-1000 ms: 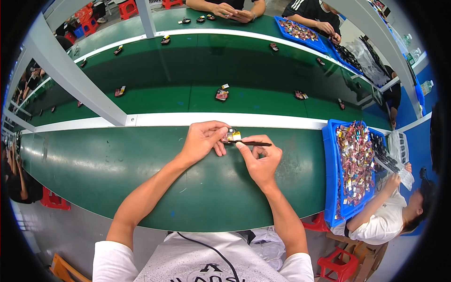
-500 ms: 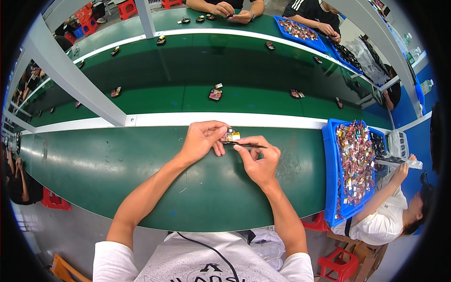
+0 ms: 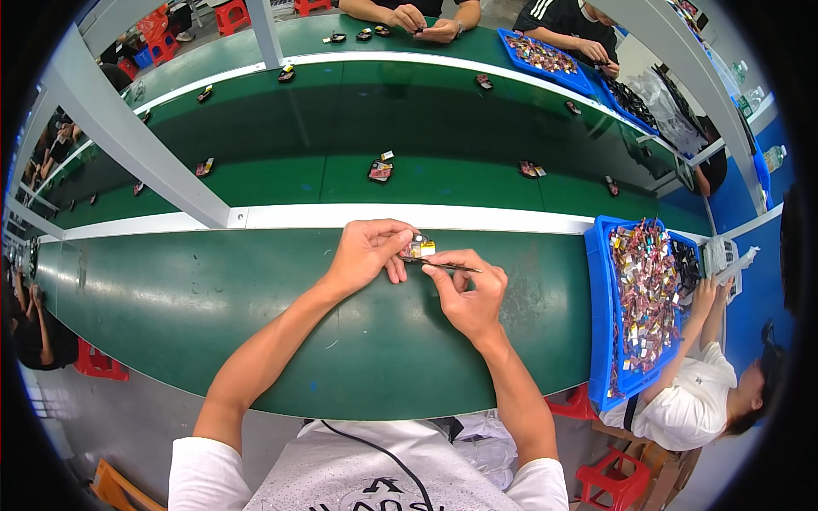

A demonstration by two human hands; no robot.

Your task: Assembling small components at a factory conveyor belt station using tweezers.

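My left hand (image 3: 368, 253) is closed around the edge of a small black electronic part (image 3: 419, 246) with a yellow and silver piece like a battery cell in it. Held just above the green worktable (image 3: 281, 315), the part is half hidden by my fingers. My right hand (image 3: 470, 289) pinches a thin dark tool (image 3: 460, 268) that looks like a pair of tweezers. Its tip reaches to the near side of the part, beside my left fingertips. Whether the tip touches the part, I cannot tell.
A blue tray (image 3: 599, 315) heaped with small wired pieces stands at the right. Beyond a white rail (image 3: 409, 215), a green conveyor belt (image 3: 341, 128) carries several small black parts. A white post (image 3: 136, 136) rises at left. Co-workers sit across the belt and at right.
The parts on the belt have shifted a little to the left. My right hand and the tool have tilted slightly; my left hand stays put. The co-worker at right has moved both hands around a plastic bag.
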